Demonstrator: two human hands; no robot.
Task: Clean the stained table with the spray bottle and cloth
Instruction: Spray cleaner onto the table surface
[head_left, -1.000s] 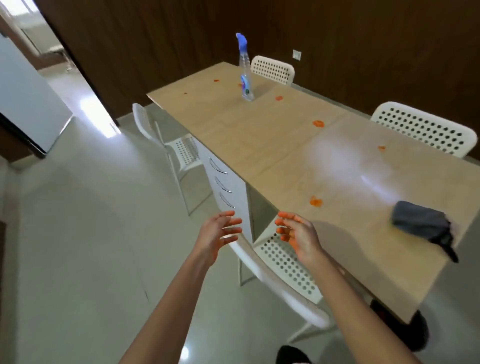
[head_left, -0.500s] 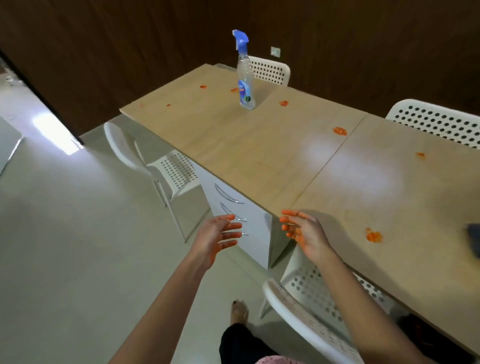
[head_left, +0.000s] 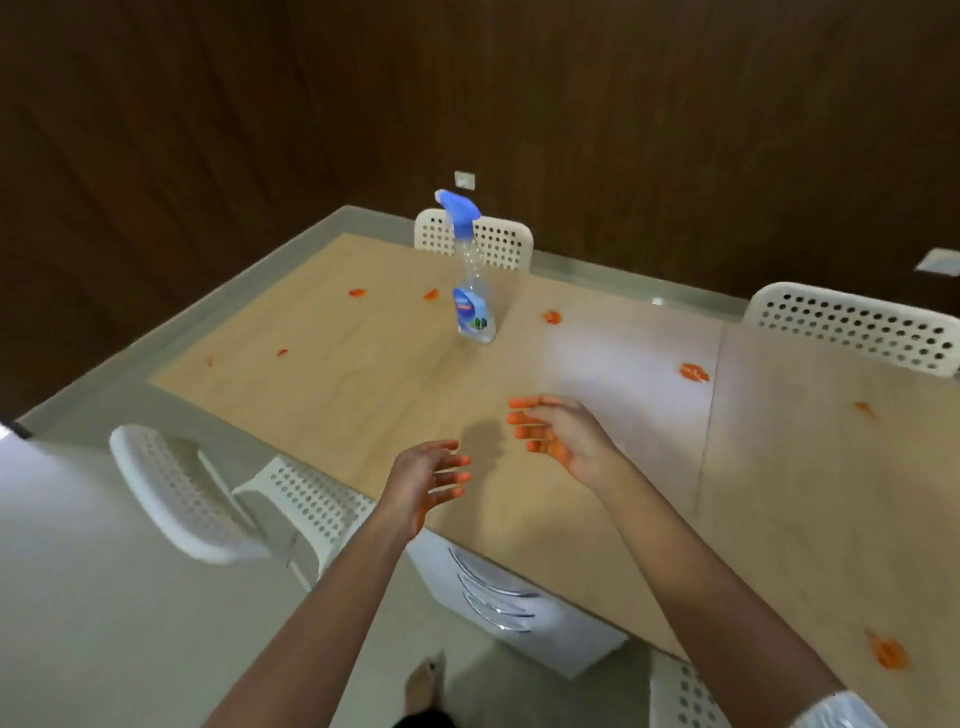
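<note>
The spray bottle (head_left: 471, 291) stands upright on the bench (head_left: 363, 395), straight ahead of you and a little to the left of your right hand (head_left: 558, 434). This hand is nearer to it than your left hand (head_left: 426, 480). Both hands are empty, with loose fingers. You would reach forward with the right. The cloth is not in view.

The pale wood-grain worktop (head_left: 363, 374) is dotted with orange stains (head_left: 694, 372); the clear spray bottle (head_left: 471, 296) is topped in blue.
</note>
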